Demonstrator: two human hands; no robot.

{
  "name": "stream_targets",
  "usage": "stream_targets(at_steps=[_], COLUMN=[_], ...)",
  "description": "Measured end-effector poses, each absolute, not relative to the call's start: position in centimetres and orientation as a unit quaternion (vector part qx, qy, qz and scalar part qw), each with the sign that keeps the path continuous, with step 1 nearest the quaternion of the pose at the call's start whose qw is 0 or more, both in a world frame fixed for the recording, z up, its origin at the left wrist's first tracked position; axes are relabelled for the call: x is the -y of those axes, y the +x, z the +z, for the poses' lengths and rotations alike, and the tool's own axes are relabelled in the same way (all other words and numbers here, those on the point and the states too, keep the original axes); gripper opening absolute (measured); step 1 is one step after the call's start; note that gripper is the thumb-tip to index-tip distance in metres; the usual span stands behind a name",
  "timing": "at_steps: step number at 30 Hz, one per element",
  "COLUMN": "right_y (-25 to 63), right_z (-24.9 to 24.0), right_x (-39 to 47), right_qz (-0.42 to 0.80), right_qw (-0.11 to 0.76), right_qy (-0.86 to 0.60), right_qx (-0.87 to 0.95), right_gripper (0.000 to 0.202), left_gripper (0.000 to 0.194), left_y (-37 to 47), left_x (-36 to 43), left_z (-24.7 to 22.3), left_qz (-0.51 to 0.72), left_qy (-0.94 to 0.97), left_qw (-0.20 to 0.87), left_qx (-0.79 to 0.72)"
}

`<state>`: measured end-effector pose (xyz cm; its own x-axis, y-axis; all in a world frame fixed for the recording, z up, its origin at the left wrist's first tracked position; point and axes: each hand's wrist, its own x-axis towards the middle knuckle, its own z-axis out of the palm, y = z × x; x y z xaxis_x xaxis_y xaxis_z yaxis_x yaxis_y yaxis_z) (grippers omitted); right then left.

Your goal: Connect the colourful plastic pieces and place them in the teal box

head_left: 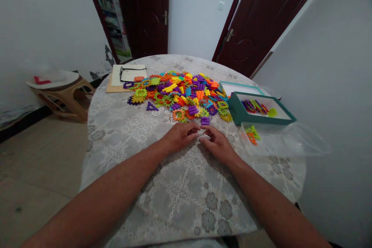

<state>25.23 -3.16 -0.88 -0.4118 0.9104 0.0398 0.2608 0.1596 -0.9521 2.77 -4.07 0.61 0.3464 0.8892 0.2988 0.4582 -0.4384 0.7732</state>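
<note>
My left hand (182, 136) and my right hand (217, 144) meet over the near middle of the table, fingertips pinched together. Between them is a small white plastic piece (204, 136), partly hidden by the fingers; its exact shape is too small to make out. Just beyond my hands spreads a heap of colourful plastic building pieces (180, 93), with gear-edged squares, triangles and ribbed tubes. A purple ribbed piece (205, 121) lies closest to my fingers, beside an orange square frame (178, 114). Several thin white pieces (155, 113) lie at the heap's front edge.
A green box (241, 111) on the right holds rows of coloured pieces. Before it sits a clear plastic tray (279, 143) with green and orange pieces (252, 135). Glasses (121, 74) rest on paper at the back left. A brown stool (66, 99) stands left of the table.
</note>
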Motion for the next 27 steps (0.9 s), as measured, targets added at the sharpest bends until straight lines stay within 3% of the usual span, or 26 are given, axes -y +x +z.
stream_targets(at_steps=[3,9,15,18,27], right_y=[25.2,25.0,25.6,25.8,25.5], right_z=[-0.6,0.4,0.0,0.0,0.6], right_x=[3.1,3.4,3.1,2.9,3.1], right_qz=[0.446,0.384,0.383,0.361,0.348], right_qw=[0.314,0.292,0.3,0.301,0.285], right_qy=[-0.441,-0.433,-0.466,-0.466,-0.454], right_qx=[0.713,0.761,0.739,0.75,0.769], right_gripper=[0.024,0.016,0.021,0.019,0.008], left_gripper=[0.012,0.008,0.027,0.023,0.014], left_y=[2.9,2.3,-0.2,-0.9,-0.5], left_x=[4.2,4.2,3.8,3.6,3.2], left_z=[0.5,1.1,1.6,1.5,1.5], left_qz=[0.355,0.324,0.239,0.152,0.111], left_qy=[0.759,0.788,0.823,0.813,0.783], left_qw=[0.323,0.319,0.114,0.056,0.119], left_qx=[-0.44,-0.415,-0.503,-0.559,-0.601])
